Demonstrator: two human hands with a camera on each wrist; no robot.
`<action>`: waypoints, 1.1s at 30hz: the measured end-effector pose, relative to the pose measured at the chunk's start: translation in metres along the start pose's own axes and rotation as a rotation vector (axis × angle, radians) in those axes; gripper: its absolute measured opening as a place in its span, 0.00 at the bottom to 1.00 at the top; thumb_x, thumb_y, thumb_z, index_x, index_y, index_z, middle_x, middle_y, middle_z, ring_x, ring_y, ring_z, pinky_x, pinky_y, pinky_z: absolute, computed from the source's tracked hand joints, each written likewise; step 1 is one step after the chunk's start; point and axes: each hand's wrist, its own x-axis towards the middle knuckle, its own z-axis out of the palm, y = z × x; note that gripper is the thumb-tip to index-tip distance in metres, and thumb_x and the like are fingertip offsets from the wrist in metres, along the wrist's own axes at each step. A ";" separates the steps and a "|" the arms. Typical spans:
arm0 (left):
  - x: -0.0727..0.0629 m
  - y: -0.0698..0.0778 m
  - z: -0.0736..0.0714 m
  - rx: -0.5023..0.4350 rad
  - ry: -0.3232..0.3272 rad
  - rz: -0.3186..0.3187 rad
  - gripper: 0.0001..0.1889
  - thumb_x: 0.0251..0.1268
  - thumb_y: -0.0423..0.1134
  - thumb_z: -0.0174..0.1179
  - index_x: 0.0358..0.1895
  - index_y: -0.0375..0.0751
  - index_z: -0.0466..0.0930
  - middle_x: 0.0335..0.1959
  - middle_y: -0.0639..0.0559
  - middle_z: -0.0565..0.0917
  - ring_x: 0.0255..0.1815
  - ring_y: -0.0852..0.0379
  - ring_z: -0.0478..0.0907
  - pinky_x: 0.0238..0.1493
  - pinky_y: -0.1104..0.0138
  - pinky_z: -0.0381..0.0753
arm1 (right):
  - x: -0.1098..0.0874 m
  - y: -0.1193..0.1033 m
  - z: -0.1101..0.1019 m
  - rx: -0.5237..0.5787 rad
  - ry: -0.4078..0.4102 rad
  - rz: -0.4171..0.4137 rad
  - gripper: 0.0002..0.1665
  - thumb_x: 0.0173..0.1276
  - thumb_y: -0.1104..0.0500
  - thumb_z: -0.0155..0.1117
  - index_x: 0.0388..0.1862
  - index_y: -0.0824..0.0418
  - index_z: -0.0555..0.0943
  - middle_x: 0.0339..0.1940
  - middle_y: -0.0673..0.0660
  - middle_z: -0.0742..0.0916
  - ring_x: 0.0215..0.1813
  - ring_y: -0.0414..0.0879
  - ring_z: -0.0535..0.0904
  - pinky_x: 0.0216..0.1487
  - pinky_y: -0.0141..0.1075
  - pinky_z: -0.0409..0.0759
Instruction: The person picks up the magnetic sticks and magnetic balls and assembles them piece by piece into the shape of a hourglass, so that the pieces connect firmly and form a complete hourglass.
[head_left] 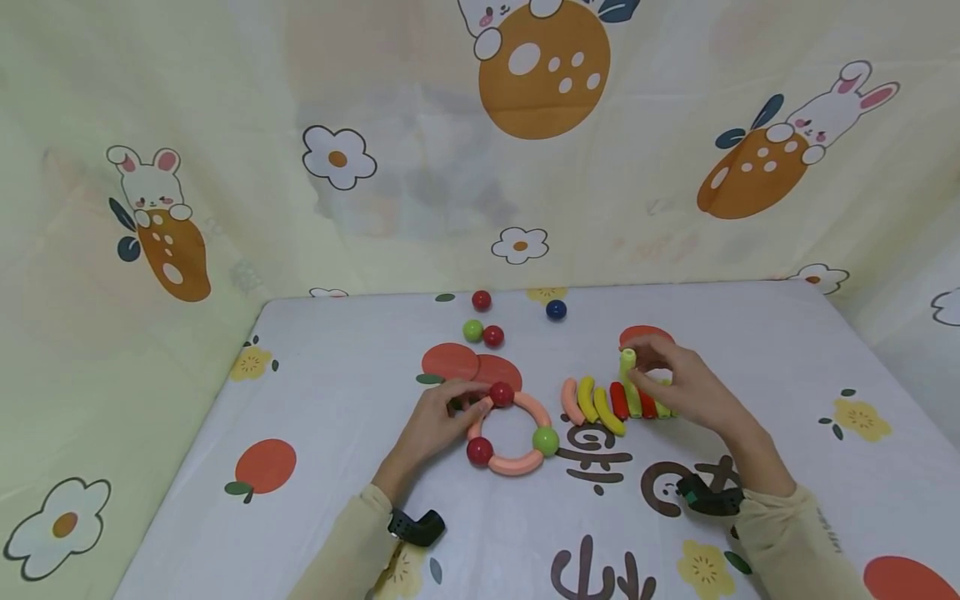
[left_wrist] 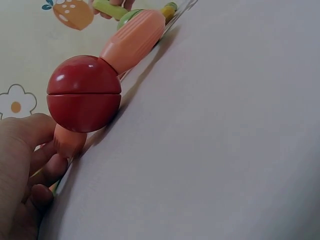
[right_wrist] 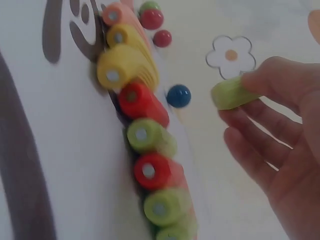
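My left hand (head_left: 438,421) pinches a curved pink rod (left_wrist: 69,142) of a ring on the table, just beside a red ball (head_left: 501,394). The ring joins curved pink rods with two red balls and a green ball (head_left: 545,441). To its right, my right hand (head_left: 693,387) holds a light green rod (right_wrist: 231,95) between thumb and fingers, raised above a row of rods. That row has a pink curved rod (head_left: 572,402), yellow curved rods (head_left: 609,412), red rods (right_wrist: 152,171) and more light green rods (right_wrist: 162,206), their pale round end discs showing in the right wrist view.
Toward the table's back edge lie a red ball (head_left: 482,300), a green ball (head_left: 472,331) touching another red ball (head_left: 493,336), and a blue ball (head_left: 556,310). A patterned cloth covers the table, with a printed curtain (head_left: 420,208) behind it.
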 end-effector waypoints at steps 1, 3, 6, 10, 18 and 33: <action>0.000 0.000 0.000 -0.004 -0.001 -0.003 0.13 0.62 0.47 0.62 0.50 0.58 0.81 0.40 0.65 0.81 0.36 0.64 0.74 0.37 0.71 0.75 | 0.001 -0.002 0.002 0.005 0.006 -0.012 0.20 0.64 0.59 0.64 0.54 0.55 0.73 0.42 0.49 0.83 0.45 0.40 0.79 0.50 0.43 0.80; 0.000 0.000 0.000 -0.008 -0.005 -0.004 0.14 0.62 0.47 0.62 0.50 0.58 0.81 0.39 0.66 0.81 0.36 0.64 0.74 0.37 0.71 0.75 | 0.003 -0.008 0.005 0.011 0.018 -0.042 0.20 0.63 0.60 0.65 0.54 0.54 0.73 0.41 0.48 0.83 0.43 0.38 0.79 0.49 0.41 0.81; 0.000 -0.001 0.000 -0.005 -0.006 0.008 0.14 0.62 0.47 0.62 0.51 0.58 0.81 0.39 0.65 0.80 0.36 0.64 0.73 0.36 0.71 0.75 | 0.006 -0.015 0.012 0.033 0.026 -0.087 0.20 0.63 0.61 0.65 0.54 0.54 0.74 0.41 0.49 0.83 0.42 0.39 0.80 0.49 0.40 0.81; -0.002 0.000 0.000 0.029 -0.014 0.055 0.16 0.63 0.48 0.61 0.54 0.56 0.80 0.38 0.62 0.80 0.36 0.64 0.73 0.35 0.72 0.73 | 0.008 -0.023 0.021 0.057 0.020 -0.114 0.20 0.63 0.63 0.64 0.54 0.55 0.74 0.44 0.50 0.83 0.43 0.43 0.81 0.48 0.43 0.82; -0.001 0.005 0.001 0.059 -0.028 0.076 0.17 0.64 0.46 0.60 0.56 0.54 0.80 0.39 0.56 0.78 0.35 0.62 0.71 0.34 0.73 0.71 | 0.013 -0.032 0.036 0.089 -0.031 -0.076 0.20 0.64 0.63 0.62 0.55 0.54 0.74 0.45 0.50 0.82 0.46 0.44 0.80 0.48 0.44 0.81; 0.019 0.012 0.010 0.270 -0.036 0.048 0.14 0.63 0.51 0.59 0.51 0.58 0.80 0.25 0.63 0.73 0.28 0.66 0.69 0.25 0.75 0.67 | 0.032 -0.053 0.048 0.151 -0.072 -0.076 0.21 0.66 0.58 0.62 0.57 0.51 0.72 0.46 0.48 0.82 0.50 0.46 0.80 0.52 0.49 0.79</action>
